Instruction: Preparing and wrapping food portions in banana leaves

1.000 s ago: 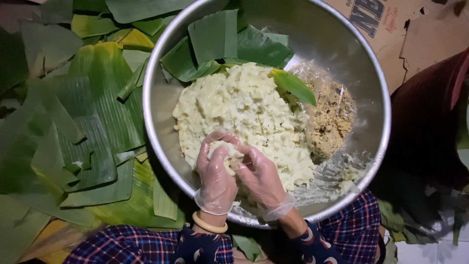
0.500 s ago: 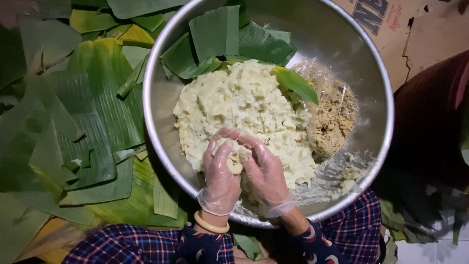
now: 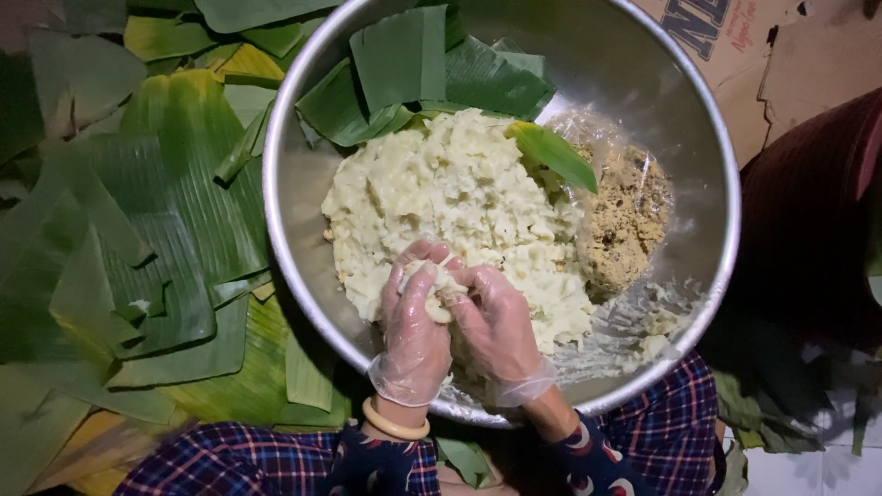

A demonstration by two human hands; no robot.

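A large steel bowl [image 3: 303, 138] holds a mound of pale yellow-white dough [image 3: 459, 193]. Beside the mound lies a brown crumbly filling [image 3: 625, 220] on clear plastic. Both my hands wear thin clear gloves and meet over the near edge of the mound. My left hand [image 3: 413, 340] and my right hand [image 3: 501, 335] are cupped together around a small lump of dough [image 3: 439, 289], fingers curled over it. A yellow bangle [image 3: 395, 427] sits on my left wrist.
Cut banana leaves [image 3: 156, 239] cover the surface left of the bowl, and several more leaf pieces [image 3: 413, 64] rest inside the bowl's far side. Cardboard [image 3: 763, 55] lies at the upper right. A dark red cloth [image 3: 808, 220] lies to the right. My checked trousers [image 3: 230, 464] show below.
Both hands have closed tighter around the dough lump and lifted it slightly from the mound. The bowl and leaves have not moved.
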